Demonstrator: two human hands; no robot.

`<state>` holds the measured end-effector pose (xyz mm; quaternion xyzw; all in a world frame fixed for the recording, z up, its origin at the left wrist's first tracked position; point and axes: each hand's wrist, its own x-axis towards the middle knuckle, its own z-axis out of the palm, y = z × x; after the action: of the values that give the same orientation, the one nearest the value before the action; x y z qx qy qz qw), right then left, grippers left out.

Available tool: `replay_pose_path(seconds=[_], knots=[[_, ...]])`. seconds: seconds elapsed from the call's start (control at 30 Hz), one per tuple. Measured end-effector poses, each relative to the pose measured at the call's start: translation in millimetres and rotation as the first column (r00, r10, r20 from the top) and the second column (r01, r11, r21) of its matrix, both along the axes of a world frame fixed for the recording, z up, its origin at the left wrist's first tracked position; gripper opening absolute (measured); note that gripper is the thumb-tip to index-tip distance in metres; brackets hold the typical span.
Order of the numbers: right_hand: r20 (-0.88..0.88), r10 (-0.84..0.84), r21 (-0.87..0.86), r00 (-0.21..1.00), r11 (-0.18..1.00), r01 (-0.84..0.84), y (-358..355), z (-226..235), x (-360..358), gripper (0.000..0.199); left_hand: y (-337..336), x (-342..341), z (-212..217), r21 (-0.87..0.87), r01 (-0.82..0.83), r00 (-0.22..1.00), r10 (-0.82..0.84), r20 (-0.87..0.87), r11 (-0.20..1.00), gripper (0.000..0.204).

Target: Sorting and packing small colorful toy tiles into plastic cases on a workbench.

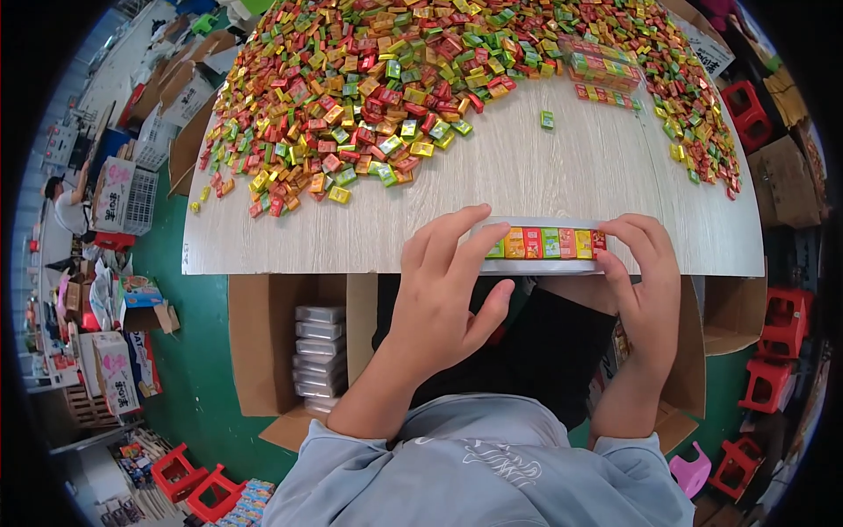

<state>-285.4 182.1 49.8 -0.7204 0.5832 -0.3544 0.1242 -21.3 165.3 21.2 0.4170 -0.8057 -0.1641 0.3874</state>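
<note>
A narrow pale tray point(544, 266) lies along the table's near edge. Inside it runs a row of small wrapped candies point(551, 243) in green, orange, red and yellow. At the left end, my left hand point(443, 290) touches the row and rim with its fingertips; its thumb stands apart, below the table edge. My right hand point(648, 281) closes thumb and forefinger around the tray's right end, by a red candy. The fingers partly cover both ends of the row.
A large heap of wrapped candies point(369, 97) covers the far table point(492, 176). Clear packs with candy rows point(606, 70) lie at the far right, near one loose green candy point(547, 119). Below are a cardboard box point(263, 351) and stacked clear cases point(319, 356). Red stools point(781, 321) stand right.
</note>
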Motion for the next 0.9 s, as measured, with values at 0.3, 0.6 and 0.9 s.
replay_pose_path(seconds=[0.3,0.6,0.9], knots=[[-0.081,0.107,0.063,0.991,0.993,-0.102,-6,10,-3,0.024,0,-5,-5,-0.044,-0.045,0.997,0.048,0.056,0.998,0.054],[-0.004,0.174,0.24,0.985,0.956,-0.168,-15,29,-3,0.024,-2,-5,-5,-0.04,-0.047,0.998,0.049,0.048,0.998,0.054],[0.017,0.309,0.353,0.951,0.888,-0.295,-36,40,-14,0.023,-2,-6,-4,-0.021,-0.035,0.999,0.034,-0.004,0.999,0.062]])
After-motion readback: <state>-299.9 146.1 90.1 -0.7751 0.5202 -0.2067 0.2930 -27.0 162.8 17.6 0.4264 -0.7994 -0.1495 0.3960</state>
